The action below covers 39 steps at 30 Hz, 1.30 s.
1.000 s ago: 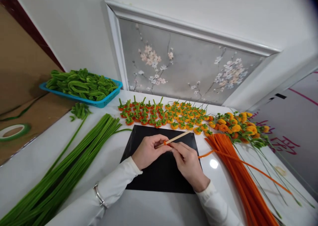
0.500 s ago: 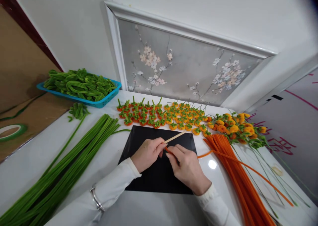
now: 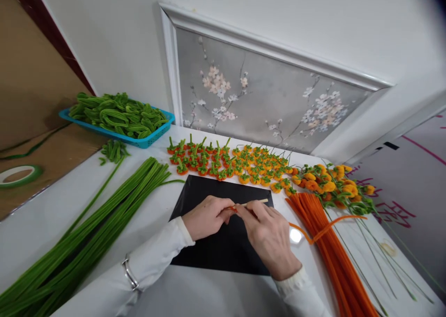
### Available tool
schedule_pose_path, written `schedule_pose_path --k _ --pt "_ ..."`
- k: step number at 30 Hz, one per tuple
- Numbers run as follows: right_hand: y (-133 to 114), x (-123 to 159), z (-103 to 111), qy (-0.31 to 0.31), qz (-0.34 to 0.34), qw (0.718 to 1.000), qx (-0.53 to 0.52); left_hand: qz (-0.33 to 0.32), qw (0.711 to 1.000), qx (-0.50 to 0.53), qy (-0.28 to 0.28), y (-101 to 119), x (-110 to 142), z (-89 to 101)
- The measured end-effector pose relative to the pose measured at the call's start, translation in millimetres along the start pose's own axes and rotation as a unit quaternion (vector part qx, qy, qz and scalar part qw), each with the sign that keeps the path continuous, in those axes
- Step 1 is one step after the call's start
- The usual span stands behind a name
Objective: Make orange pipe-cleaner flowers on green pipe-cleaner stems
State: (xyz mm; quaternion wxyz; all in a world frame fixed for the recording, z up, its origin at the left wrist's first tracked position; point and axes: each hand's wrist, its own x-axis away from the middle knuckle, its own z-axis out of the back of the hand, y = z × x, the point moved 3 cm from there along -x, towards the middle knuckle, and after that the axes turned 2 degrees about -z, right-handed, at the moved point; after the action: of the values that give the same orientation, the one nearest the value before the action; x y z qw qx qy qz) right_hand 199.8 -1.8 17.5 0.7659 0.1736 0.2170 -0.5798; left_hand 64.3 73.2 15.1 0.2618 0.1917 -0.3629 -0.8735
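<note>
Over the black mat (image 3: 216, 252) my two hands meet, fingertips nearly touching. My left hand (image 3: 208, 217) is closed, pinching one end of a thin wooden stick (image 3: 261, 201) with a bit of orange at the fingertips. My right hand (image 3: 270, 238) is closed around an orange pipe cleaner (image 3: 300, 231), pressed at the stick. Its long, bent tail runs out to the right past my wrist, over the bundle of orange pipe cleaners (image 3: 331, 256). My fingers hide how the pipe cleaner lies around the stick.
Long green pipe cleaners (image 3: 104, 233) lie at left, below a blue basket (image 3: 139, 143) of green looped pieces. Rows of small orange pumpkins (image 3: 202, 161) and yellow ones (image 3: 258, 166) line the back. Yellow-orange flowers (image 3: 327, 182) lie right. Green tape (image 3: 21, 180) rests far left.
The stick has tilted flatter, and my right hand now covers more of it. The pipe cleaner's tail has swung up and bent. The view has shifted slightly.
</note>
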Motion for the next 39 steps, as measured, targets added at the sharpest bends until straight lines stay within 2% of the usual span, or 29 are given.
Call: schedule_pose_path --k 11,18,23,27,30,34,36,39 --pt "0.1 0.8 4.1 0.028 0.019 0.999 -0.010 0.055 0.998 0.037 0.007 -3.3 0.6 1.7" --pt "-0.1 3.0 -0.9 -0.023 0.023 0.999 0.010 -0.027 0.995 -0.079 0.049 1.8 -0.8 -3.8" --pt "-6.9 -0.2 -2.2 -0.094 0.034 0.995 0.008 -0.017 0.991 -0.120 0.052 -3.9 -0.5 -3.5" --pt "-9.7 -5.0 3.7 -0.110 0.054 0.992 -0.015 -0.030 0.990 -0.129 0.042 -4.6 0.5 -6.0" --pt "-1.5 -8.3 7.8 -0.080 0.028 0.994 -0.065 -0.061 0.988 -0.135 0.034 -0.3 0.7 -8.2" --pt "18.3 -11.0 10.1 -0.026 -0.060 0.981 -0.180 -0.094 0.985 -0.144 0.027 8.8 0.9 -7.8" --pt "27.2 -11.8 9.9 -0.039 -0.103 0.962 -0.248 -0.107 0.983 -0.148 0.023 13.5 1.6 -7.5" --pt "37.7 -11.1 9.0 -0.105 -0.147 0.921 -0.345 -0.120 0.983 -0.141 0.020 19.0 3.6 -8.8"
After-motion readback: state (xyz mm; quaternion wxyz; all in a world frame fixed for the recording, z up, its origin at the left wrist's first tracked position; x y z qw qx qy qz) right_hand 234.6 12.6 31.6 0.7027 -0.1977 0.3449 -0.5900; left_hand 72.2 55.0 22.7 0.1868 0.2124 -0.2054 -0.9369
